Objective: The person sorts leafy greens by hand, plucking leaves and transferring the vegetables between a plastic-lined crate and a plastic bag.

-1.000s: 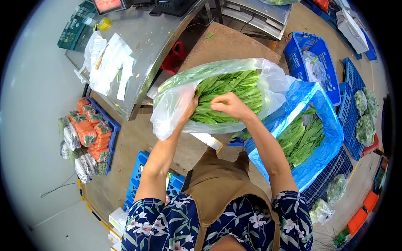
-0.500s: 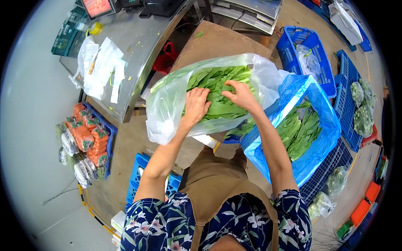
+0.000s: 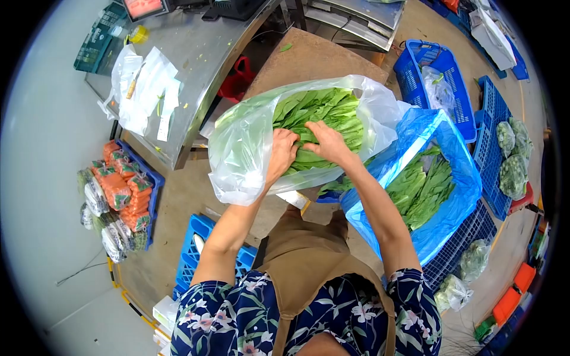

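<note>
A large clear plastic bag (image 3: 237,160) lies with its mouth spread, full of long green leafy vegetables (image 3: 332,113). My left hand (image 3: 283,151) is inside the mouth at the near left side, fingers curled into the leaves. Close beside it, my right hand (image 3: 325,143) closes its thumb and fingers on the near leaves; the fingertips of both hands are partly hidden. To the right, a blue plastic bag (image 3: 457,204) lines a container and holds more of the same greens (image 3: 424,184).
A brown board surface (image 3: 314,59) is under the clear bag. At left stands a metal table (image 3: 196,65) with white plastic bags (image 3: 145,89). Blue crates (image 3: 466,121) line the right. Bagged carrots (image 3: 122,187) are stacked on the floor at left.
My right hand has moved down and left, from above the leaves onto them, closer to my left hand. My left hand has shifted slightly right and its fingers have curled in.
</note>
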{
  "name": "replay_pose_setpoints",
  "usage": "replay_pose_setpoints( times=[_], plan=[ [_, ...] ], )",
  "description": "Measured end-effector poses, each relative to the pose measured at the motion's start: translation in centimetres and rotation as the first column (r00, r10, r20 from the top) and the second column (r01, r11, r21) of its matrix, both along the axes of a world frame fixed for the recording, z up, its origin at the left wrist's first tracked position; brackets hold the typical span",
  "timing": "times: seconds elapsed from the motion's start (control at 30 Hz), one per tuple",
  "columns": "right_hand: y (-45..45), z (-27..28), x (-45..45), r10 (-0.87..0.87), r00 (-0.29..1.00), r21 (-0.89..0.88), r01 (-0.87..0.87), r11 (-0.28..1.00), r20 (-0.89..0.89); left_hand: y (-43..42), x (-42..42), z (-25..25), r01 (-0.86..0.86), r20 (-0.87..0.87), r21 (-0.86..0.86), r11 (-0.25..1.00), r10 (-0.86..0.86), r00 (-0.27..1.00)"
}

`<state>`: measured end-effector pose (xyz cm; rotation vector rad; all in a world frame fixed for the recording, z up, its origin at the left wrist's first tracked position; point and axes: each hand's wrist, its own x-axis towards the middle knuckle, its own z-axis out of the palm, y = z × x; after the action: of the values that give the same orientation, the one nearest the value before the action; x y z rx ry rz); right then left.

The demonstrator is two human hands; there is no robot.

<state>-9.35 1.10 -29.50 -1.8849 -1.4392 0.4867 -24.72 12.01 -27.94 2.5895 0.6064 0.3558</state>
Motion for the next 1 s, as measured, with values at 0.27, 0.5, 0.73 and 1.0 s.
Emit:
replay_pose_setpoints(
  times=[0.27, 0.5, 0.73, 1.0],
  plan=[
    [-2.9, 1.3, -2.3, 0.126, 0.945, -0.073, -0.154, 0.985, -0.301, 0.5, -1.5, 0.0, 0.086, 0.034, 0.021, 0.996, -0.087, 0.996],
    [-5.8, 4.1, 2.4, -0.308, 0.361, -0.239, 0.222, 0.945, -0.880, 0.1, 0.6, 0.5, -0.147, -0.084, -0.072, 0.987, 0.141, 0.986],
    [-0.4, 1.0, 1.9, -0.083, 0.990, 0.069, 0.092, 0.993, -0.115, -0.7, 3.1, -1.2, -0.278, -0.078, 0.004, 0.961, 0.277, 0.958],
    [2.1, -0.2, 1.0, 0.028, 0.998, -0.183, -0.017, 0.983, 0.054, -0.2, 1.8, -1.6, -0.244, 0.021, -0.095, 0.965, 0.247, 0.969]
  ],
)
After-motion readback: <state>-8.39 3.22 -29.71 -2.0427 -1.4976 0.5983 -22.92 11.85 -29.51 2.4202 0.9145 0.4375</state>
